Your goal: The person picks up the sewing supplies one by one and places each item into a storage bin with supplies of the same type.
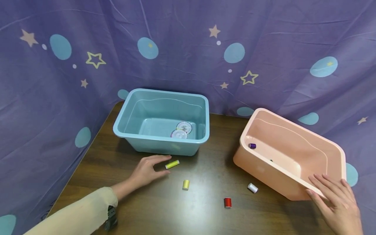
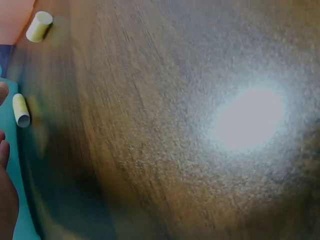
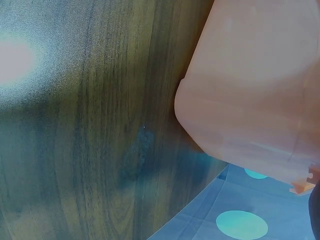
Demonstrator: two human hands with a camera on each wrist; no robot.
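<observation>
1. Left hand (image 1: 147,169): reaching over the table from the left, thumb and fingers spreading apart with a gap between them, clamping nothing
2. Spool of bright yellow thread (image 1: 172,164): lying on its side just in front of the blue bin, its near end pointing into the gap between left thumb and fingers
3. Right hand (image 1: 337,202): holding its fingers nearly straight over the near rim of the pink bin at the right-hand end, thumb standing apart on the outer side; whether it is pressing on the rim cannot be told
4. Pink plastic bin (image 1: 264,169): standing at an angle on the right; a spool of purple thread (image 1: 252,146) is lying inside near the left end, and a small dark item (image 1: 271,160) is showing barely above the near rim, mostly hidden
5. Blue plastic bin (image 1: 158,145): standing left of the pink one, well apart from it, containing two wheels of ball-headed pins (image 1: 184,127), overlapping toward the right
6. Spool of pale yellow thread (image 1: 186,184): resting near the bright yellow one, to its right and closer to the person
7. Spool of red thread (image 1: 227,202): resting between the two hands
8. Spool of white thread (image 1: 252,188): lying tilted near the pink bin's outer wall
9. Wood-grain table (image 1: 147,209): carrying both bins and the loose spools, a purple star-patterned curtain (image 1: 188,32) hanging behind
</observation>
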